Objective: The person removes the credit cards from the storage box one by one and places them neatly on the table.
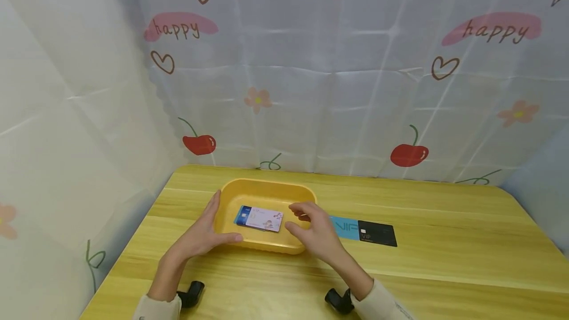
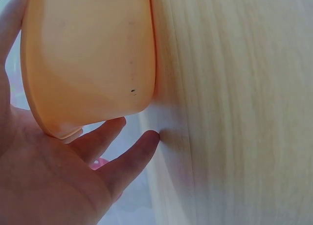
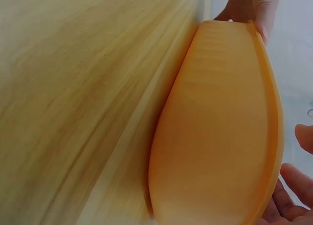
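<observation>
Centrally, rested left hand [image 1: 200, 237], splayed, against tray [image 1: 266, 190] containing cards [image 1: 264, 219]; held right hand [image 1: 317, 231], grip parted, near tray's right end; showed black card [image 1: 380, 233] alongside.

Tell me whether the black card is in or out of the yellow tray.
Out: the black card lies on the wooden table, to the right of the yellow tray.

Curtained-off nook, can't tell if home, office or studio. I'm at a wood-grain table [image 1: 453, 256], creased pale sheeting [image 1: 338, 127] hung facing me and along my left (cutesy print: cherries [image 1: 409, 155], hearts [image 1: 445, 67], flowers [image 1: 258, 100], pink-backed "happy" lettering [image 1: 497, 31]). That sheeting reaches the table's far edge and hides whatever kind of room is around me.
</observation>
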`<state>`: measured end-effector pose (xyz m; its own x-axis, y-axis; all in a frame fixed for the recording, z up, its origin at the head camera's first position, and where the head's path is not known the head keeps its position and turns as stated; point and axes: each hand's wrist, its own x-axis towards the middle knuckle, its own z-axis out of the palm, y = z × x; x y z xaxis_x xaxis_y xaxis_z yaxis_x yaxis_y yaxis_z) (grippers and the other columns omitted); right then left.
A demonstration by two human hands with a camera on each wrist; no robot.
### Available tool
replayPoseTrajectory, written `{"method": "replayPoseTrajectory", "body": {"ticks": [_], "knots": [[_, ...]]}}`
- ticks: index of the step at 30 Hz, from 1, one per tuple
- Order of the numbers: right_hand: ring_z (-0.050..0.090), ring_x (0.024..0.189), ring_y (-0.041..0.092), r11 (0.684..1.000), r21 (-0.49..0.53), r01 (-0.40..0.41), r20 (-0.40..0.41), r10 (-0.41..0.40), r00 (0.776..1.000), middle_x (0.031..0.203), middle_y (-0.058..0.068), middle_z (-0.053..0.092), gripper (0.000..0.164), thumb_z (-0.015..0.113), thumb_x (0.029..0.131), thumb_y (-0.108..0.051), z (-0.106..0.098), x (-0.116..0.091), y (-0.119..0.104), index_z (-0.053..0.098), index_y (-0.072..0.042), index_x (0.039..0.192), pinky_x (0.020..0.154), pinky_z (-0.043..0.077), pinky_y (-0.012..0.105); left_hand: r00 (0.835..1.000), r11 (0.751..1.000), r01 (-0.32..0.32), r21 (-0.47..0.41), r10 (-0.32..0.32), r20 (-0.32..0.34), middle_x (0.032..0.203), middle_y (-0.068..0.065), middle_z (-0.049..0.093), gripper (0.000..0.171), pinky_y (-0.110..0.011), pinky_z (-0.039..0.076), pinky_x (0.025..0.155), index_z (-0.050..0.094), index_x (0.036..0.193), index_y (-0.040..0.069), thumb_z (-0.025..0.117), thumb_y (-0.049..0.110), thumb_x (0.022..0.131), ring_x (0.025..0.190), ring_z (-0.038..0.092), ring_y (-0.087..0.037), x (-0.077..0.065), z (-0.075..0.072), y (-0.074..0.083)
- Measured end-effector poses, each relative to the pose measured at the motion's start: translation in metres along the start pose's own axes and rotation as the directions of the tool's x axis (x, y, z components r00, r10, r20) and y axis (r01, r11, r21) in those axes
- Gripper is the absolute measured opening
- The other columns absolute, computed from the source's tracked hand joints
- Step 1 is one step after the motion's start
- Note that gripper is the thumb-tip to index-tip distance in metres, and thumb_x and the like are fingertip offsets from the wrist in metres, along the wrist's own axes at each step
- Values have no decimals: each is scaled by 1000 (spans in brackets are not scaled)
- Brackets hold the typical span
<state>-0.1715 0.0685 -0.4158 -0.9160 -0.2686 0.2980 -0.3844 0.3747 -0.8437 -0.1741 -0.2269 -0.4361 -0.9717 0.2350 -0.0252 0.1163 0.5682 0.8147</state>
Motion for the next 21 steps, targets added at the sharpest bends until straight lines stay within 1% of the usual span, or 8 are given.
{"method": "replayPoseTrajectory", "body": {"ticks": [4,7,11,15,19,21], "knots": [[60,103,32,1000,-25,18,9,-17,1000,113,14,64,33,75,86,-7,5,4,-1,67,0,117,89,52,45,1000,1000,-5,-5,5,1,163,-18,-7,126,-63,10,113,-9,157,4,83,39,78,147,1,-39,0,0,0],[59,102,32,999,-45,25,33,-24,999,113,15,63,34,74,86,-8,9,8,-2,67,2,118,88,53,46,1000,1000,-4,-6,4,2,163,-18,-7,126,-62,10,113,-9,157,5,83,39,78,147,1,-39,0,0,1],[57,99,34,996,-88,15,82,-8,997,111,17,61,37,75,86,-12,15,14,-5,66,3,119,86,52,47,1000,1000,3,2,-3,5,163,-18,-7,126,-63,10,113,-9,157,5,83,39,78,147,1,-40,0,-1,1],[57,97,35,992,-129,9,113,6,994,110,17,60,39,76,87,-15,21,22,-7,65,2,120,82,50,44,1000,1000,1,6,-1,2,163,-18,-6,125,-63,10,113,-9,157,4,83,39,79,147,2,-40,0,-1,2],[57,97,31,990,-139,13,136,6,991,111,16,60,38,74,89,-19,28,31,-8,66,1,121,81,49,41,1000,1000,-4,4,4,3,163,-18,-6,125,-63,11,113,-8,157,3,83,38,79,147,2,-40,1,0,3],[57,94,27,990,-141,6,149,16,989,113,17,60,40,72,91,-23,31,35,-8,65,1,122,80,49,40,1000,1000,-3,3,3,4,163,-19,-6,124,-63,12,113,-8,157,3,83,38,79,147,2,-41,1,0,3]]}}
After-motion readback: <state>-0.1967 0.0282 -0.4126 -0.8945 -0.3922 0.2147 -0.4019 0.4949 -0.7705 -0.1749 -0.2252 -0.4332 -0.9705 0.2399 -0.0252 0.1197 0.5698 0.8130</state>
